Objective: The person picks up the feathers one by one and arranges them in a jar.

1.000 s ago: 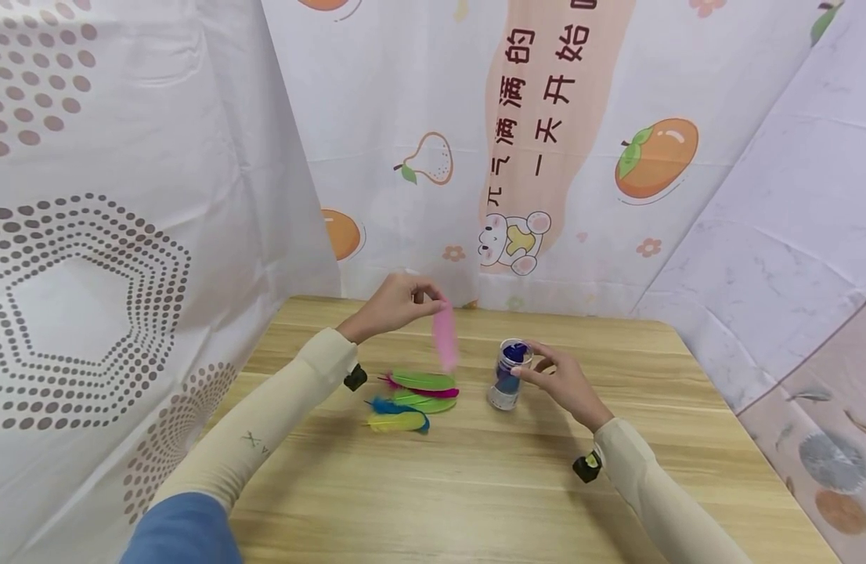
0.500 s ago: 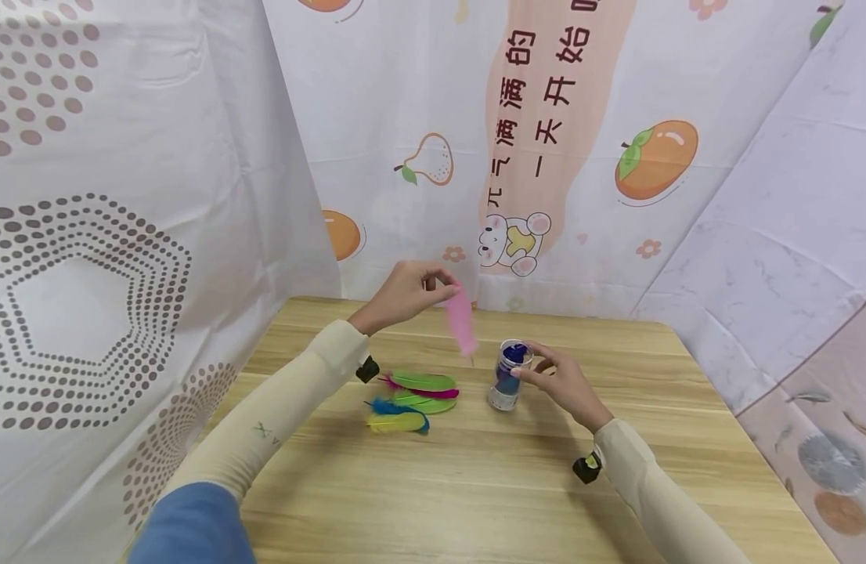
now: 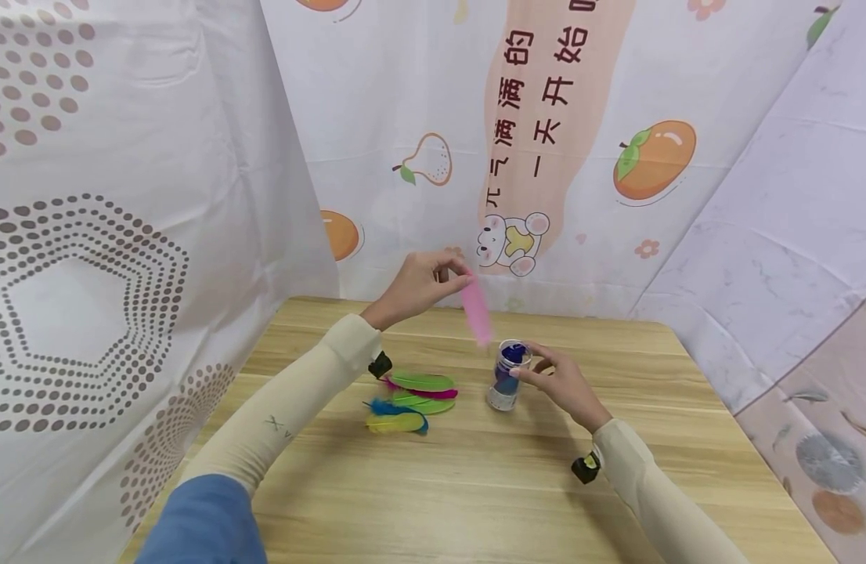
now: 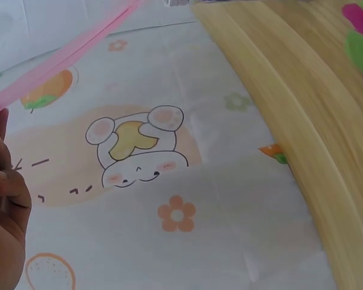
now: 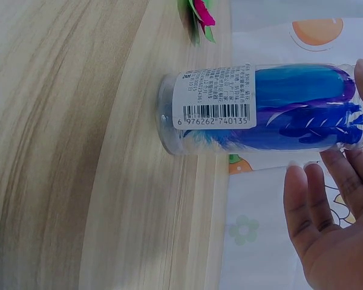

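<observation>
Above the far half of the wood-grain tabletop [image 3: 419,501], the left hand [image 3: 415,288] pinched a pink feather [image 3: 478,309] by its upper end between thumb and fingertips. The feather hung at a slant, its lower tip near the mouth of a clear, cylindrical jar [image 3: 502,398] but apart from it; that tip was blurred, so how high it hung over the tabletop was hard to judge.

The jar stood upright on the tabletop. The right hand [image 3: 563,385] held it near the rim, thumb on one side and fingers on the other, with two fingers standing off from the wall. Dark blue feathers [image 5: 308,127] and a teal feather [image 5: 302,84] showed inside through the wall, beside a white barcode label [image 5: 215,96].

To the left of the jar lay a loose group: a magenta feather [image 3: 443,394] between two green feathers [image 3: 424,382], and, nearer the person, a yellow feather [image 3: 394,424] partly covering a blue feather [image 3: 385,407]. Behind the tabletop hung a white sheet [image 3: 377,94] printed with fruit, flowers and a cartoon bear.
</observation>
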The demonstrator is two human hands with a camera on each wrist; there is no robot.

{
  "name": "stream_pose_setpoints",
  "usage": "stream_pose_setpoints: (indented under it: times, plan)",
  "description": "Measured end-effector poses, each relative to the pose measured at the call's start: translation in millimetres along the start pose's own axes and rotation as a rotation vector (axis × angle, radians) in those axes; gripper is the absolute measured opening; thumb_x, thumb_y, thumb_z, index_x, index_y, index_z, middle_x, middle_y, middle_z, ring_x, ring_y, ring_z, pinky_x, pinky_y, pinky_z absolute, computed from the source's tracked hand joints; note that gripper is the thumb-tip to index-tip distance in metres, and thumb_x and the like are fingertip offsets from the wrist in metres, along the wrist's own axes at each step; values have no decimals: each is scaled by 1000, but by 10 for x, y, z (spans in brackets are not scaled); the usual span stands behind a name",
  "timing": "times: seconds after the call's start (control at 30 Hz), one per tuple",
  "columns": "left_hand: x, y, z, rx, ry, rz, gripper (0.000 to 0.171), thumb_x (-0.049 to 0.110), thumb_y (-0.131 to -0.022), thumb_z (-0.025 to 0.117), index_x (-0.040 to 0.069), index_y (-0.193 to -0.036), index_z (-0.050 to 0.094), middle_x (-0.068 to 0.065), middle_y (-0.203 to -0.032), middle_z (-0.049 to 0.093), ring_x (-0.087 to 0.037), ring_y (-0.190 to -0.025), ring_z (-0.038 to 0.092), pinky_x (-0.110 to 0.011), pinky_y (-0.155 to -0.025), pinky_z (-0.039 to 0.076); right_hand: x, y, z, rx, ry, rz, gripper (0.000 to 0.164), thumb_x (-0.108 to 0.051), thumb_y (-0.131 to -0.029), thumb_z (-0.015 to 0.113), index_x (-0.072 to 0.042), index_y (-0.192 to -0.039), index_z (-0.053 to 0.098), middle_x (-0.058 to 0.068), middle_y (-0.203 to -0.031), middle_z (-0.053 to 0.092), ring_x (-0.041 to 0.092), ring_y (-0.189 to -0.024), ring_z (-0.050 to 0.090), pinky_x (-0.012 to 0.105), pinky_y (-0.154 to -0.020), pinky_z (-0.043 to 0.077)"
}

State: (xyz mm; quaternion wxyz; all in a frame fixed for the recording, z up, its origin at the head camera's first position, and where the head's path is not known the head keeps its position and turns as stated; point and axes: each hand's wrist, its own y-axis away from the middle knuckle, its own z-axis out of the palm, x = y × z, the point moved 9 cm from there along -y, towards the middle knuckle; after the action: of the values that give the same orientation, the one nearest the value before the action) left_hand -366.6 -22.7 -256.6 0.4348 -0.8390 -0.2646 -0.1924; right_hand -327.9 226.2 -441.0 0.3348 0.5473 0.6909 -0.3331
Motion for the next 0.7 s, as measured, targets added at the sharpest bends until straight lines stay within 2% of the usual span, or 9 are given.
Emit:
stream_pose_setpoints:
  times: [0.43, 0.6, 0.7]
  plan:
    - [73, -90, 132, 44, 7, 17, 9, 20, -96, 76, 13, -102, 77, 4, -93, 72, -13, -64, 54, -27, -56, 43, -6, 3, -10, 10, 9, 0, 75, -56, -86, 79, -23, -149, 56, 14, -139, 56, 33, -106, 59, 39, -73, 53]
    - [110, -118, 193, 53, -5, 36, 9, 19, -95, 77, 12, -101, 78, 3, -95, 72, -14, -67, 54, -28, -61, 45, -14, 5, -10, 9, 11, -2, 75, -57, -85, 79, -24, -149, 56, 14, -141, 56, 30, -105, 60, 39, -73, 53]
    - [112, -133, 229, 64, -31, 57, 9, 20, -95, 78, 13, -100, 78, 4, -94, 73, -13, -68, 53, -31, -72, 43, -10, 0, 0, 4, 7, -6, 75, -56, -86, 79, -23, -149, 56, 15, -141, 55, 31, -105, 60, 40, -73, 53]
